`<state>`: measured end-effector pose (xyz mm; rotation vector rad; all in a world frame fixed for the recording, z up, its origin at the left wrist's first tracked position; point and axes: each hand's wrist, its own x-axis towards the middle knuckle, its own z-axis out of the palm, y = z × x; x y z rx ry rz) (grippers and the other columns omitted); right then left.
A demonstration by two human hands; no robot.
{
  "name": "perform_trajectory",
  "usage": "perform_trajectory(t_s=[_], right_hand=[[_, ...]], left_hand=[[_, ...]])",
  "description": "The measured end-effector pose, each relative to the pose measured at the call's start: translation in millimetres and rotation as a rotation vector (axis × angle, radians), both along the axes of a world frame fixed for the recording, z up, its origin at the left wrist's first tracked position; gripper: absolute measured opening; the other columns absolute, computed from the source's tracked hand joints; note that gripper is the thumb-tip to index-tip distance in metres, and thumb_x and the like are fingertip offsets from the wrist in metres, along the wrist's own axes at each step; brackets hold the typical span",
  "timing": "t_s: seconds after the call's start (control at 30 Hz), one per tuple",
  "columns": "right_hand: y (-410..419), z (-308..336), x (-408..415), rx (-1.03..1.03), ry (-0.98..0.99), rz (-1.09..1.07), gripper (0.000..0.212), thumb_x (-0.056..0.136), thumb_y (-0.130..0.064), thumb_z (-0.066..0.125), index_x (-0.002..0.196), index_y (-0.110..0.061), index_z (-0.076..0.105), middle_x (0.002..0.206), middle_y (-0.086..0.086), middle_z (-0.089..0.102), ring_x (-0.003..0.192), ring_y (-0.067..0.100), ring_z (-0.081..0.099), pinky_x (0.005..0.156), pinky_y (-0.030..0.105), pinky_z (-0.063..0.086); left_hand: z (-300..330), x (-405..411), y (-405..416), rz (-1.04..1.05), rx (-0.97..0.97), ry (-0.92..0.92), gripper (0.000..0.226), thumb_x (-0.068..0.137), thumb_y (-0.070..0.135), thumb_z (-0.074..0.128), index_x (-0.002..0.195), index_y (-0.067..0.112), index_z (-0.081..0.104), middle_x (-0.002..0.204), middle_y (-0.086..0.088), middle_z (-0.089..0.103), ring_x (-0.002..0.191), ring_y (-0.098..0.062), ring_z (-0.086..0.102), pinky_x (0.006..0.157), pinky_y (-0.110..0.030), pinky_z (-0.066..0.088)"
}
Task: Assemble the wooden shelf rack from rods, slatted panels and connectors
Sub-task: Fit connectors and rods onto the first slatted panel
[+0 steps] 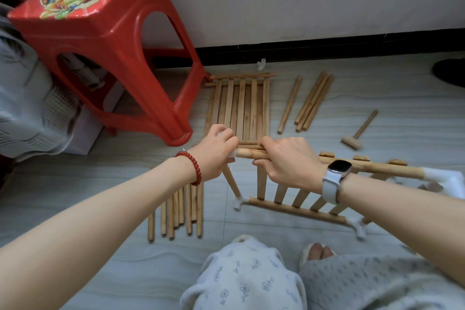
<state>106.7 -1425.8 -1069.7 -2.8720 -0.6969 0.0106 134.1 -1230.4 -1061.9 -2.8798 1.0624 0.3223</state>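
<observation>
One slatted panel (299, 199) is already framed up with rods and white corner connectors and sits tilted right in front of your knees, so you're maybe a third done: a second slatted panel (239, 108) still lies flat beyond it, loose rods (312, 100) off to its far right, more rods (176, 211) just left. Your left hand (216, 151) is pinched shut around the white connector (232, 153) at the top rod's (251, 153) end, while your right hand (289, 161) is wrapped tight round that rod beside it.

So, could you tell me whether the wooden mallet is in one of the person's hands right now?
No, the mallet lies on the floor, apart from both hands.
</observation>
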Motion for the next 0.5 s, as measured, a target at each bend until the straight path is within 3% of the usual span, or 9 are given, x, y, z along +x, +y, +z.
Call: perform_trajectory(t_s=[0.17,0.3,0.5], right_hand=[[-0.7,-0.4,-5.0,0.021,0.016,0.004,0.037,0.093,-0.048,0.042,0.108,-0.015,0.049,0.086,0.002,0.065,0.070,0.024,0.053,0.047,0.030,0.018],[-2.3,-1.8,-8.2,0.023,0.000,0.020,0.036,0.094,-0.048,0.042,0.106,-0.016,0.049,0.079,-0.002,0.059,0.064,0.019,0.047,0.051,0.029,0.027],[-0.9,-2.2,-15.6,0.052,0.037,0.063,0.033,0.093,-0.047,0.044,0.106,-0.017,0.049,0.078,-0.002,0.057,0.068,0.020,0.053,0.049,0.028,0.025]], left_hand=[[0.8,-2.9,-2.0,-0.006,0.017,-0.017,0.021,0.096,0.021,0.045,0.111,0.005,0.044,0.118,-0.007,0.044,0.119,-0.027,0.029,0.095,-0.032,0.037],[6.5,-4.7,-2.8,-0.047,0.070,-0.012,0.025,0.096,0.028,0.046,0.110,0.007,0.044,0.115,-0.005,0.047,0.116,-0.025,0.033,0.082,-0.030,0.041],[18.5,-15.3,2.2,-0.033,0.044,0.198,0.033,0.098,0.035,0.038,0.109,0.006,0.050,0.112,-0.003,0.047,0.114,-0.023,0.030,0.096,-0.029,0.030]])
